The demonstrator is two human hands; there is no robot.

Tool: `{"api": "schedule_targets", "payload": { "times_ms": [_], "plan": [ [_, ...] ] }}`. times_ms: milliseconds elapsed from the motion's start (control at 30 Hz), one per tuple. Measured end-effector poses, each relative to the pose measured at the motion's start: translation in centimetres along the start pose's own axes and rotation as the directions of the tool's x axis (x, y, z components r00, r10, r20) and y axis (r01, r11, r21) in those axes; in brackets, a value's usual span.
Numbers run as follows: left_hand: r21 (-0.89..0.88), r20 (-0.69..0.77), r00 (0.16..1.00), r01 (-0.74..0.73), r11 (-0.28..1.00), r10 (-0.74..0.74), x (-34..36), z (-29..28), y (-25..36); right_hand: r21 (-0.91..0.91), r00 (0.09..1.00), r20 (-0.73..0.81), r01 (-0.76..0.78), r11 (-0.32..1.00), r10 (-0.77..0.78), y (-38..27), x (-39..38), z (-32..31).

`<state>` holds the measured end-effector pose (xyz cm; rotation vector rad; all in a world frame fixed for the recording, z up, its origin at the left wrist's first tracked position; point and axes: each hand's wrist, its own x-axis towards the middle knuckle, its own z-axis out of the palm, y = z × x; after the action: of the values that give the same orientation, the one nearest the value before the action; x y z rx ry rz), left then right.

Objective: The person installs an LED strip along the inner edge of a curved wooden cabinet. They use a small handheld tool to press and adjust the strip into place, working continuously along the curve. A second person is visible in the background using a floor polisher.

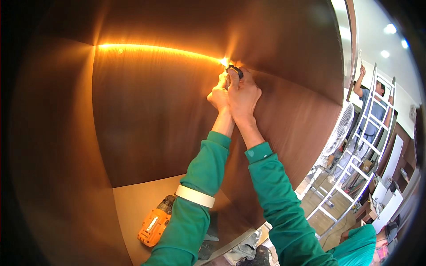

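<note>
Inside a dark brown wood-grain cabinet (146,111), both my hands are raised to the upper back corner. A glowing warm-yellow LED light strip (159,47) runs along that edge and ends in a bright spot at my fingertips. My right hand (245,95) is closed around a small black tool with a yellow edge (235,71); its exact kind is unclear. Close beside it, wrists touching, my left hand (218,95) is closed with its fingertips up at the strip's bright end. What it pinches is hidden by glare. A white ring-shaped band (195,196) circles my left sleeve.
An orange cordless drill (155,221) lies on the cabinet's pale bottom panel (137,199), beside my left forearm. Outside to the right stand a white fan (341,128) and a metal stepladder (350,177) with a person (370,102) on it. Another green-sleeved person (359,246) is low at right.
</note>
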<state>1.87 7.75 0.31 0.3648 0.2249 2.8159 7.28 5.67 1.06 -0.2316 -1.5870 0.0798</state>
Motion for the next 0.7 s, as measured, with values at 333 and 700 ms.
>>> {"api": "schedule_targets", "payload": {
  "times_ms": [333,700],
  "plan": [
    [-0.179,-0.018,0.997,0.070,0.981,-0.074,-1.1,0.5,0.7,-0.082,1.000,0.013,0.005,0.997,-0.004,0.2,0.7,-0.6],
    [-0.143,0.020,0.995,0.098,0.985,-0.096,-1.5,0.5,1.1,0.253,0.997,-0.079,0.037,0.967,-0.018,1.6,0.6,-0.1]
  ]
}}
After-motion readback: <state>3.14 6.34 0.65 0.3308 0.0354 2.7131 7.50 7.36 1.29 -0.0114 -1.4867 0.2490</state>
